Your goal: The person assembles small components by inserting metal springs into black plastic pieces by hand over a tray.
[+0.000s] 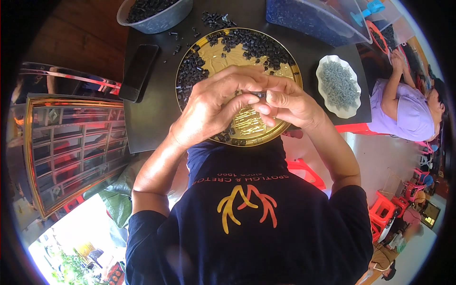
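Observation:
My left hand (209, 107) and my right hand (297, 102) meet above a round gold tray (256, 122). Between their fingertips is a small black plastic piece (259, 94), mostly covered by the fingers. The left thumb and forefinger pinch it from one side, and the right thumb and fingers close on it from the other. Many loose black plastic pieces (259, 45) lie along the tray's far and left sides, with a few near its front edge. To the right stands a white scalloped dish (349, 111) full of tiny grey metal parts (338, 84), too small to name surely.
A clear tub (164, 23) of black pieces stands at the far left of the dark table (147, 121), above a black phone (138, 72). A large clear bin (318, 28) is at the far right. Another person in a purple top (403, 107) sits on the right.

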Available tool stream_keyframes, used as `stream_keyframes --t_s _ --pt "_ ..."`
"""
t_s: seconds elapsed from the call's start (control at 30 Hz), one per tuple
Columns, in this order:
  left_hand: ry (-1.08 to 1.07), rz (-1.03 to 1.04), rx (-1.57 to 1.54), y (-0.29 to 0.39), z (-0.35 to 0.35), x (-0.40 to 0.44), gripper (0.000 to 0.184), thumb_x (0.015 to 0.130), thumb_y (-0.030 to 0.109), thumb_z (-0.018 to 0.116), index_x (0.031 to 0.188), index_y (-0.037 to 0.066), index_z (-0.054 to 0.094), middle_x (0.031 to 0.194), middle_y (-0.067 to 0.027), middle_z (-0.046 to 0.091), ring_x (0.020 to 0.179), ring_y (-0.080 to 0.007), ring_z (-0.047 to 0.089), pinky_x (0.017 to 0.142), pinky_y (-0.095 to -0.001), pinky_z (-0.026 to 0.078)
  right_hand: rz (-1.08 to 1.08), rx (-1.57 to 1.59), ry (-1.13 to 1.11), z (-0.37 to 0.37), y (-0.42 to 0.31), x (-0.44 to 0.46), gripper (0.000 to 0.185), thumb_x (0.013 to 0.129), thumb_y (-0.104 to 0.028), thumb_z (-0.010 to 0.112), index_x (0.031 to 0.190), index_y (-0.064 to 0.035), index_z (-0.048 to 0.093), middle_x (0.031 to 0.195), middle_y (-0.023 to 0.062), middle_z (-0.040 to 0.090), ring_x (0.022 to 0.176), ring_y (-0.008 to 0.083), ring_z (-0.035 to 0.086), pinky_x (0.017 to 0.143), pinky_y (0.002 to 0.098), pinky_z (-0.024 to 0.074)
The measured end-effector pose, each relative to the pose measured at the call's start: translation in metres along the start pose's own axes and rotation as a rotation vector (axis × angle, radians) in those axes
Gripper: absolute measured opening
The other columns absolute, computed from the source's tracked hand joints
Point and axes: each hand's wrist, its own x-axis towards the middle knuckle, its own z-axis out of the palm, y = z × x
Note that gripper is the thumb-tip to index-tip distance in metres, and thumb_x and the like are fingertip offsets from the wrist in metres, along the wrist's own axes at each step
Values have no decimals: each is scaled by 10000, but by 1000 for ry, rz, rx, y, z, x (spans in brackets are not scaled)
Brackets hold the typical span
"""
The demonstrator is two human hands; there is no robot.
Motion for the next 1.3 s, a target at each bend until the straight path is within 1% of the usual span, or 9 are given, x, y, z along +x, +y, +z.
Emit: stream_keyframes --t_s 0.33,0.5,0.63,0.8,0.97,1.07,1.1,1.2,1.3 --pt "-3 -70 8 -3 7 -2 167 820 -16 689 979 32 675 1089 -139 690 1023 -268 675 855 -352 556 -62 58 128 2 18 -1 366 954 -245 627 1225 -4 576 944 12 575 859 84 560 763 273 521" --pt "-1 44 61 -10 3 1 204 801 2 712 999 27 670 1138 -128 638 968 -273 667 790 -350 553 -12 -88 226 3 9 -7 299 949 -212 637 1167 -10 606 907 12 606 795 85 582 705 255 511" --pt "16 24 126 -19 7 -5 200 771 54 756 956 46 682 1122 -108 609 1068 -286 604 857 -380 511 55 -205 315 7 10 -5 322 938 -242 654 1161 -13 615 892 9 616 745 79 584 659 239 495" --pt "8 -233 -5 -35 -16 8 140 831 37 729 947 22 653 998 -76 662 964 -170 634 859 -321 516 78 -312 372 8 4 -2 356 953 -289 630 1173 -9 617 1016 46 655 722 72 576 694 235 511" --pt "390 -165 199 -75 -93 59 145 887 110 683 988 8 659 867 -24 672 808 -86 606 730 -232 489 82 -552 386 -10 -4 -4 355 967 -299 609 1187 -20 623 1040 34 662 786 65 576 729 233 521" --pt "437 -122 372 -105 -155 86 322 867 208 713 1099 -10 662 935 -64 684 840 -124 627 775 -264 496 73 -604 449 -17 -5 3 331 968 -283 607 1167 -20 637 1005 29 669 768 68 576 721 228 514" --pt "463 -259 466 -92 -161 97 298 836 98 717 1110 0 655 964 -123 691 871 -203 655 764 -304 524 64 -645 470 -19 -4 7 304 962 -260 616 1141 -17 653 968 35 678 751 65 578 703 230 503" --pt "523 -194 582 -89 -164 100 267 828 100 719 1057 -26 668 910 -126 690 834 -209 659 741 -316 522 102 -881 509 -24 -7 18 288 952 -241 627 1123 -13 662 929 34 676 744 58 576 685 238 496" --pt "558 -95 596 -81 -153 84 298 814 111 731 1062 -38 659 953 -149 693 854 -215 663 759 -313 524 -171 -1199 512 -38 -3 34 196 902 -174 654 1034 -33 688 864 89 682 727 175 634 698 304 507"
